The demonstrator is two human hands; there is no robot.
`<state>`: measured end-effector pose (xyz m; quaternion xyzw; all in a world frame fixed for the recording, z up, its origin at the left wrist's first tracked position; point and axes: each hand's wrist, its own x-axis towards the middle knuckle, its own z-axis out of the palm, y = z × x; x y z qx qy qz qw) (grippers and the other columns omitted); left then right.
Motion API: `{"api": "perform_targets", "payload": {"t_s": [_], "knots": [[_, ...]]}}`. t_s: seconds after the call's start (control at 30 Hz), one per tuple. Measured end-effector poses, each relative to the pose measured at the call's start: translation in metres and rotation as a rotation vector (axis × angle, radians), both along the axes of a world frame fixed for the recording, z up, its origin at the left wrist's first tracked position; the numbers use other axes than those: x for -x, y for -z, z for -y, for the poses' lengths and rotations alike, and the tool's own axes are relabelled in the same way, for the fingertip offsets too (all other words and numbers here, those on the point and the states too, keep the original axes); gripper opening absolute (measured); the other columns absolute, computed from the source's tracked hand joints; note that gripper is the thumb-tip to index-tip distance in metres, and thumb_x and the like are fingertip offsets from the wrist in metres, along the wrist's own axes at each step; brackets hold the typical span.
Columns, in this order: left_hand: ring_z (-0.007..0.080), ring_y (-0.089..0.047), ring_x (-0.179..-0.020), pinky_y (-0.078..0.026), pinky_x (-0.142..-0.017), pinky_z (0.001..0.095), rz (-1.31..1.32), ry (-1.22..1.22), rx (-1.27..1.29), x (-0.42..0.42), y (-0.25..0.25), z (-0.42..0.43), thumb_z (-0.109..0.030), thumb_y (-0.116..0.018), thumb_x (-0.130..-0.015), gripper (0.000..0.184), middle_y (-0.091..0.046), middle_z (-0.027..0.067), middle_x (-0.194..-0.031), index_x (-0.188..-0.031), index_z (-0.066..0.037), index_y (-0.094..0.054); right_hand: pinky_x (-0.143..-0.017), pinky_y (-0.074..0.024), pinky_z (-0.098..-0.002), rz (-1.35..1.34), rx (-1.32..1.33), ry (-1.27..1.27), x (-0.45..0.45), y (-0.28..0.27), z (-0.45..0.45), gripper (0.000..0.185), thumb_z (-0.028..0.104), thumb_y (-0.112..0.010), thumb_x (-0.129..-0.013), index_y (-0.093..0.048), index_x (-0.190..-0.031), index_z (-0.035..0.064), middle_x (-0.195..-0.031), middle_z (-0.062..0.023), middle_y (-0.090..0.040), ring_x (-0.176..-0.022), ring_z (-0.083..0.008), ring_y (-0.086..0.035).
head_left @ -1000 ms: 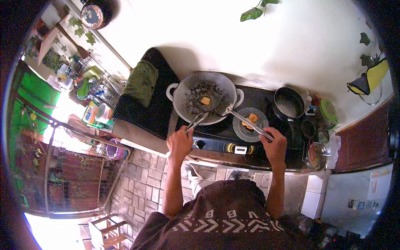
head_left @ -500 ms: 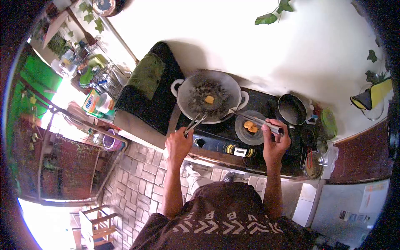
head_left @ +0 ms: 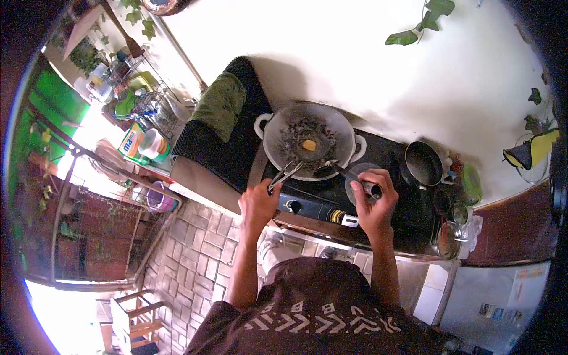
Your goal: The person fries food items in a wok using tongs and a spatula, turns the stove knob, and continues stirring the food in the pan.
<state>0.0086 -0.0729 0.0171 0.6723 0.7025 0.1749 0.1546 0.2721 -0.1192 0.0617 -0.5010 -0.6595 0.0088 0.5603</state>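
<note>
A grey two-handled wok (head_left: 273,144) sits on the stove, with a small golden fried piece (head_left: 309,145) in its dark-specked middle. My left hand (head_left: 258,204) is closed around metal tongs (head_left: 286,173), whose tips reach the wok's near rim. In my right hand (head_left: 378,204) is a spatula (head_left: 349,174) with a tubular metal handle; its dark blade lies over the wok's near right edge. Beneath that hand, a round grey plate (head_left: 351,190) is mostly covered, so its contents are hidden.
Right of the wok stand a black pan (head_left: 423,163) and several small pans and strainers. The stove's front panel has a knob (head_left: 293,206). A green cloth (head_left: 220,106) drapes over a black ribbed cover on the left. Beyond it are a dish rack (head_left: 151,106) and a tub (head_left: 154,145).
The spatula has swung left, its blade now over the wok's edge. My right hand has turned and now hides the fried pieces on the plate. The whole view has shifted slightly.
</note>
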Motion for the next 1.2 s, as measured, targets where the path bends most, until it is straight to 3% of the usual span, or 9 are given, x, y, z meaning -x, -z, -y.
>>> {"api": "perform_targets", "payload": {"t_s": [0.37, 0.63, 0.7, 1.07, 1.13, 1.2], "knots": [[0.0415, -0.071, -0.077, -0.057, -0.068, 0.0513, 0.008, 0.225, -0.092, 0.050, 0.013, -0.059, -0.043, -0.065, -0.093, 0.034, -0.072, 0.0198, -0.081, -0.095, -0.010, -0.074, -0.075, -0.0494, -0.0378, 0.099, 0.008, 0.195, 0.068, -0.019, -0.019, 0.016, 0.007, -0.073, -0.084, -0.060, -0.093, 0.0051, -0.091, -0.0121, -0.064, -0.081, -0.0285, -0.063], [0.0396, -0.071, -0.075, -0.057, -0.067, 0.0504, 0.158, 0.349, -0.153, 0.070, 0.024, -0.071, -0.039, -0.065, -0.095, 0.031, -0.071, 0.0192, -0.079, -0.101, -0.010, -0.071, -0.075, -0.0498, -0.0356, 0.150, 0.026, 0.287, 0.096, -0.008, -0.039, 0.009, 0.011, -0.064, -0.093, -0.059, -0.092, 0.0037, -0.091, -0.0129, -0.063, -0.081, -0.0266, -0.063], [0.0396, -0.071, -0.075, -0.057, -0.066, 0.0503, 0.170, 0.366, -0.138, 0.076, 0.030, -0.073, -0.038, -0.065, -0.095, 0.029, -0.072, 0.0190, -0.080, -0.101, -0.010, -0.070, -0.074, -0.0501, -0.0334, 0.018, -0.010, 0.255, 0.102, -0.005, -0.044, 0.010, 0.012, -0.062, -0.095, -0.058, -0.092, 0.0032, -0.092, -0.0130, -0.062, -0.081, -0.0243, -0.063], [0.0398, -0.070, -0.072, -0.057, -0.064, 0.0507, 0.209, 0.403, -0.160, 0.095, 0.049, -0.079, -0.033, -0.065, -0.096, 0.025, -0.069, 0.0184, -0.075, -0.093, -0.008, -0.065, -0.072, -0.0503, -0.0332, 0.175, 0.012, 0.378, 0.126, -0.004, -0.074, 0.014, 0.012, -0.058, -0.098, -0.057, -0.089, 0.0011, -0.090, -0.0130, -0.062, -0.079, -0.0230, -0.062], [0.0395, -0.069, -0.070, -0.057, -0.064, 0.0511, 0.202, 0.443, -0.197, 0.092, 0.058, -0.084, -0.031, -0.065, -0.095, 0.024, -0.068, 0.0181, -0.073, -0.092, -0.007, -0.063, -0.073, -0.0496, -0.0339, 0.023, 0.069, 0.385, 0.131, -0.008, -0.075, 0.016, 0.013, -0.057, -0.099, -0.057, -0.090, 0.0007, -0.090, -0.0125, -0.062, -0.080, -0.0224, -0.061], [0.0393, -0.069, -0.070, -0.057, -0.064, 0.0512, 0.218, 0.451, -0.198, 0.092, 0.057, -0.085, -0.030, -0.064, -0.095, 0.024, -0.068, 0.0183, -0.074, -0.092, -0.007, -0.063, -0.074, -0.0491, -0.0336, 0.034, 0.121, 0.407, 0.135, -0.018, -0.072, 0.016, 0.014, -0.056, -0.100, -0.057, -0.091, 0.0007, -0.090, -0.0123, -0.061, -0.079, -0.0217, -0.060]]}}
